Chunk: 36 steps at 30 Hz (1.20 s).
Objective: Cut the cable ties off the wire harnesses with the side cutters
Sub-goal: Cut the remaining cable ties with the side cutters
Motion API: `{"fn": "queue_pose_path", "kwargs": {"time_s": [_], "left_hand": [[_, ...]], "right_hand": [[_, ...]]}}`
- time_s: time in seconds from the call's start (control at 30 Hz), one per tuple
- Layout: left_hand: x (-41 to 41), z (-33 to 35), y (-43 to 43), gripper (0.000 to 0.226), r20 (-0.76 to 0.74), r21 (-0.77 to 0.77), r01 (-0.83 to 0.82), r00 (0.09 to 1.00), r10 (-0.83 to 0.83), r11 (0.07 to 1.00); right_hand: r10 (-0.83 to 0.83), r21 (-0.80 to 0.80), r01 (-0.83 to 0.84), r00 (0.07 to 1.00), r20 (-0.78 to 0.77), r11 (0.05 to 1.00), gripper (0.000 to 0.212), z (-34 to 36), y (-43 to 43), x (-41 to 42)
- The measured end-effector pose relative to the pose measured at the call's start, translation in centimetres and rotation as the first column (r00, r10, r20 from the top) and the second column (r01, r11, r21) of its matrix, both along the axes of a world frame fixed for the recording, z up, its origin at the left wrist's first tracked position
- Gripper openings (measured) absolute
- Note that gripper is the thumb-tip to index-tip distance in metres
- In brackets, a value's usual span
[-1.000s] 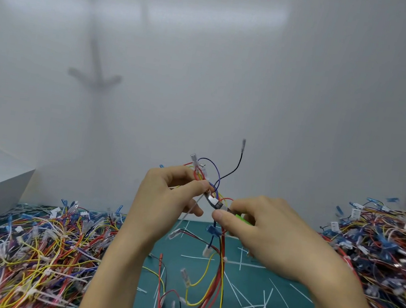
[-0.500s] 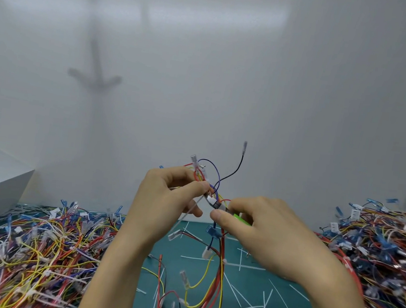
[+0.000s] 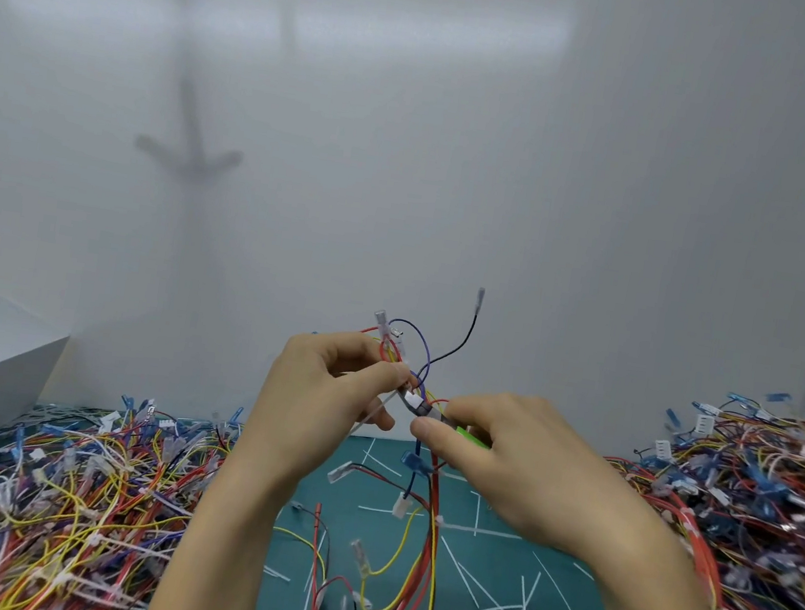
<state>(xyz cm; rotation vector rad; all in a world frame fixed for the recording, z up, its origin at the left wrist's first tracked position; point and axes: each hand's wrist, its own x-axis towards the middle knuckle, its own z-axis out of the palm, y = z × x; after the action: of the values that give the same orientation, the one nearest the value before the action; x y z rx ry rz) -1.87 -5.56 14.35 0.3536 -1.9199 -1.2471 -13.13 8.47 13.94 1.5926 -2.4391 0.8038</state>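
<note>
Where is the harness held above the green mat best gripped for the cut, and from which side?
Pinch the harness just left of its white cable tie, as the left hand does: wires are bundled tight there, and the side cutters work from the right.

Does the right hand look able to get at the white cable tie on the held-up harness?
Probably yes: the right hand's green-handled side cutters have their tips at the white plastic cable tie, exposed beside the left hand gripping the multicoloured wire harness.
</note>
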Motion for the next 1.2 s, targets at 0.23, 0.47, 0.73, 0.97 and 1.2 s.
{"fn": "queue_pose_path", "kwargs": {"time_s": [0.23, 0.47, 0.73, 0.97, 1.2], "left_hand": [[0.2, 0.0, -0.2, 0.013, -0.010, 0.024, -0.004, 1.000, 0.005, 1.000], [0.3, 0.0, -0.4, 0.014, -0.005, 0.026, -0.004, 1.000, 0.005, 1.000], [0.3, -0.1, -0.6, 0.012, -0.023, 0.027, -0.004, 1.000, 0.005, 1.000], [0.4, -0.2, -0.7, 0.010, -0.020, 0.106, -0.054, 0.998, 0.056, 0.993], [0.1, -0.3, -0.9, 0.012, -0.079, 0.265, -0.060, 0.993, 0.084, 0.962]], "right_hand": [[0.014, -0.027, -0.015, 1.000, -0.014, 1.000, 0.052, -0.2, -0.4, 0.1], [0.022, -0.039, -0.023, 0.999, -0.032, 0.999, 0.050, -0.3, -0.5, 0.1], [-0.008, -0.046, 0.004, 0.996, -0.089, 0.999, 0.047, -0.4, -1.1, 0.9], [-0.112, -0.047, 0.103, 0.960, -0.258, 0.994, 0.043, -0.3, -1.1, 1.6], [-0.122, -0.049, 0.118, 0.988, -0.092, 0.992, 0.048, 0.9, 0.5, 1.0]]}}
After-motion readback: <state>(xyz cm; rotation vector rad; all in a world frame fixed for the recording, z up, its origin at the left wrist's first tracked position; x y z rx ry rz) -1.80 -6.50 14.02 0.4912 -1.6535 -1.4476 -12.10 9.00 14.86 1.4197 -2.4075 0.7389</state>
